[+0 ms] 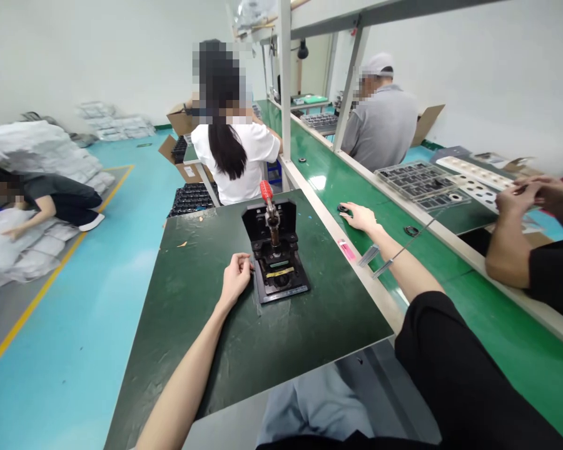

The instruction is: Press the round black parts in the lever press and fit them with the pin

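Fingers point(246, 265), left hand point(236, 275): curled beside fixture point(278, 255), hold unclear | right hand point(360, 217): pinching black part point(342, 209)

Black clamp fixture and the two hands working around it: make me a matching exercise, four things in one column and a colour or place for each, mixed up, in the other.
Column one
1. Left hand
2. Right hand
3. Clamp handle
4. Narrow strip across the black clamp fixture

Column two
A. Yellow
B. At a small black part on the bright green surface
C. Red
D. Close beside the black clamp fixture, over the dark green tabletop

Right pairs: 1-D, 2-B, 3-C, 4-A
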Available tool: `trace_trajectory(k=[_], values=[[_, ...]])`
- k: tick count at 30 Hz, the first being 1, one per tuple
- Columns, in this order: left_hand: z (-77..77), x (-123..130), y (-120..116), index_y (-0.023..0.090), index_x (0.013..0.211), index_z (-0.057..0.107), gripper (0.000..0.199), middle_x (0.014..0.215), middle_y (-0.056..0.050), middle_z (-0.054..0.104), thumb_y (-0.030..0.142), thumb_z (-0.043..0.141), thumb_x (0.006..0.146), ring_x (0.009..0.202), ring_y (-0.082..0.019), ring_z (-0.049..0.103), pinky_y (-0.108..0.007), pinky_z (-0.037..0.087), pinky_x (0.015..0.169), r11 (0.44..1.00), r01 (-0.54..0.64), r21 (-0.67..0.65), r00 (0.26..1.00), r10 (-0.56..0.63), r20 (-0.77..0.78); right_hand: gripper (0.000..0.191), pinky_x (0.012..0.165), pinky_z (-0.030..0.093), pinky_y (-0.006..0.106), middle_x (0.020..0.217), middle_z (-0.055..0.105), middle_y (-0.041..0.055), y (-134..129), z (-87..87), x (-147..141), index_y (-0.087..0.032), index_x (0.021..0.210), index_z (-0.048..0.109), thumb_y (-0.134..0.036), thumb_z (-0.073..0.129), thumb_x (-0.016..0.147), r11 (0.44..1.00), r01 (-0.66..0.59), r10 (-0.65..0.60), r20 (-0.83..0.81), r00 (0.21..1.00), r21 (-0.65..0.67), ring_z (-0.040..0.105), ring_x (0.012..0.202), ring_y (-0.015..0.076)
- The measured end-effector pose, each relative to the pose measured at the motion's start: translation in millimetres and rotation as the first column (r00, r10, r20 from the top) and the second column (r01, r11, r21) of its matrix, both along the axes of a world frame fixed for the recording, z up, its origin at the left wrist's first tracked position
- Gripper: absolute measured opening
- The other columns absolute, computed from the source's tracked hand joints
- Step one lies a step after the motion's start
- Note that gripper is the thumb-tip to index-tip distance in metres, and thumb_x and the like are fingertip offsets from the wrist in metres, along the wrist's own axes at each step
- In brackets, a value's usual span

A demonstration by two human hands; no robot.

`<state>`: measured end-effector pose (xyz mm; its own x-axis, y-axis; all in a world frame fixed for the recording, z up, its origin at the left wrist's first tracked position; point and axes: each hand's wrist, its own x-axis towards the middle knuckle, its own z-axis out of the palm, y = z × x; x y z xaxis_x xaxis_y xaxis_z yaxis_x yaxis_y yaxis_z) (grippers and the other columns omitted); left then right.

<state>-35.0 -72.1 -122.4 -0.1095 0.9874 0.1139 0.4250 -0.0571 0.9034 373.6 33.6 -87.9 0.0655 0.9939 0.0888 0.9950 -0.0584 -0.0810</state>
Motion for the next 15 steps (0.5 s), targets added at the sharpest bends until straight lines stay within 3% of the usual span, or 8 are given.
trace_trajectory(k=[4, 7, 9, 11, 12, 14, 15], values=[[2.8, 2.2, -2.1, 0.023, 0.094, 0.059, 0.020, 0.066, 0.002, 0.067, 0.039, 0.055, 0.083, 0.061, -0.018, 0.065, -0.029, 0.053, 0.066, 1.000, 0.004, 0.017, 1.000, -0.004, -0.002, 0.042, 0.088, 0.048, 0.033, 0.125, 0.074, 0.0177, -10.7, 7.5, -6.3, -0.018, 0.135, 0.068, -0.037, 0.048, 0.104, 0.997, 0.058, -0.056, 0.032, 0.998, -0.050, 0.069, 0.111, 0.0280], [6.2, 4.6, -10.5, 0.022, 0.096, 0.060, 0.019, 0.067, 0.001, 0.066, 0.035, 0.052, 0.084, 0.060, -0.016, 0.062, -0.027, 0.050, 0.065, 0.998, -0.038, 0.048, 0.999, 0.038, -0.007, 0.043, 0.082, 0.047, 0.036, 0.113, 0.076, 0.0234, -45.8, 9.8, 1.9, -0.010, 0.126, 0.071, -0.029, 0.038, 0.106, 0.989, 0.133, -0.128, 0.071, 0.989, -0.068, 0.072, 0.103, 0.0315], [9.2, 9.5, -21.6, 0.022, 0.093, 0.062, 0.019, 0.066, 0.001, 0.064, 0.035, 0.050, 0.085, 0.058, -0.015, 0.058, -0.026, 0.048, 0.063, 0.989, -0.066, 0.133, 0.996, 0.073, -0.048, 0.046, 0.076, 0.046, 0.036, 0.106, 0.076, 0.0259, -82.2, 11.9, 14.3, -0.007, 0.122, 0.072, -0.027, 0.035, 0.105, 0.973, 0.230, -0.226, 0.081, 0.971, -0.036, 0.073, 0.098, 0.0334], [11.8, 19.6, -37.0, 0.022, 0.086, 0.064, 0.019, 0.062, 0.001, 0.061, 0.034, 0.050, 0.086, 0.054, -0.014, 0.054, -0.027, 0.046, 0.061, 0.969, -0.022, 0.245, 0.991, 0.052, -0.120, 0.046, 0.071, 0.045, 0.036, 0.102, 0.076, 0.0252, -128.2, 15.3, 29.3, -0.009, 0.119, 0.074, -0.031, 0.037, 0.105, 0.935, 0.350, -0.351, 0.025, 0.936, 0.054, 0.074, 0.095, 0.0322], [12.7, 26.9, -45.8, 0.022, 0.082, 0.065, 0.019, 0.061, 0.001, 0.060, 0.034, 0.051, 0.086, 0.052, -0.014, 0.052, -0.027, 0.046, 0.060, 0.958, 0.034, 0.283, 0.988, 0.011, -0.155, 0.046, 0.070, 0.045, 0.036, 0.102, 0.076, 0.0249, -154.2, 16.9, 35.7, -0.010, 0.116, 0.076, -0.034, 0.038, 0.104, 0.907, 0.409, -0.407, -0.035, 0.913, 0.105, 0.074, 0.095, 0.0313], [13.2, 44.8, -64.7, 0.022, 0.079, 0.067, 0.021, 0.060, 0.000, 0.062, 0.033, 0.051, 0.088, 0.050, -0.013, 0.052, -0.027, 0.045, 0.058, 0.943, 0.180, 0.281, 0.974, -0.132, -0.181, 0.056, 0.073, 0.047, 0.036, 0.105, 0.076, 0.0255, -208.9, 18.3, 41.4, -0.012, 0.108, 0.079, -0.047, 0.036, 0.103, 0.870, 0.418, -0.377, -0.194, 0.906, 0.261, 0.073, 0.093, 0.0278], [13.2, 54.6, -74.5, 0.022, 0.080, 0.068, 0.021, 0.060, 0.000, 0.063, 0.032, 0.051, 0.089, 0.050, -0.013, 0.052, -0.026, 0.045, 0.056, 0.930, 0.267, 0.252, 0.959, -0.229, -0.169, 0.061, 0.071, 0.048, 0.037, 0.101, 0.076, 0.0250, -236.0, 17.3, 39.0, -0.015, 0.101, 0.080, -0.058, 0.037, 0.101, 0.848, 0.423, -0.347, -0.269, 0.898, 0.319, 0.072, 0.083, 0.0260]])
